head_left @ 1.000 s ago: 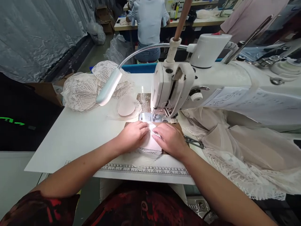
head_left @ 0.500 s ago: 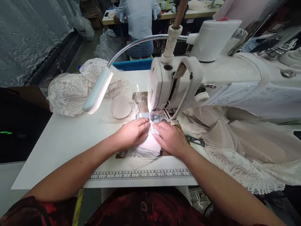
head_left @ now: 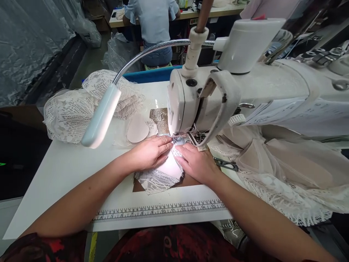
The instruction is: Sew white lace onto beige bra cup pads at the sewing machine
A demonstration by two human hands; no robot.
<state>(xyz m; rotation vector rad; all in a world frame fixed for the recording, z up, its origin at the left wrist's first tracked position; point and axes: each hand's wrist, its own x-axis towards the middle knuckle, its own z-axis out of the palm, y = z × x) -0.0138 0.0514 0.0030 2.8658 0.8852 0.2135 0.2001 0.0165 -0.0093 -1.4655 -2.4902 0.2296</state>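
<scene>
A white lace-edged fabric piece (head_left: pixel 167 168) lies under the needle area of a white sewing machine (head_left: pixel 181 105). On its left side rests my left hand (head_left: pixel 149 152), palm down, fingers stretched out together, their tips close to the presser foot (head_left: pixel 177 139). My right hand (head_left: pixel 196 162) lies on the piece's right edge, fingers lightly bent and apart, thumb towards the lace. Both hands press the fabric from above; neither is wrapped round it. The needle itself is hard to make out in the glare.
Lace pieces (head_left: pixel 72 114) are heaped at the left, near a round beige pad (head_left: pixel 137 129). A lamp (head_left: pixel 102 116) arches over the table. Thread snips (head_left: pixel 226 163) and more lace fabric (head_left: pixel 286 189) lie right. A ruler strip (head_left: pixel 160 213) runs along the front. A person (head_left: pixel 152 25) sits beyond.
The fabric piece has turned, its lower lace end swinging left and up. Both hands stay on it with small shifts. The whole view has shifted slightly.
</scene>
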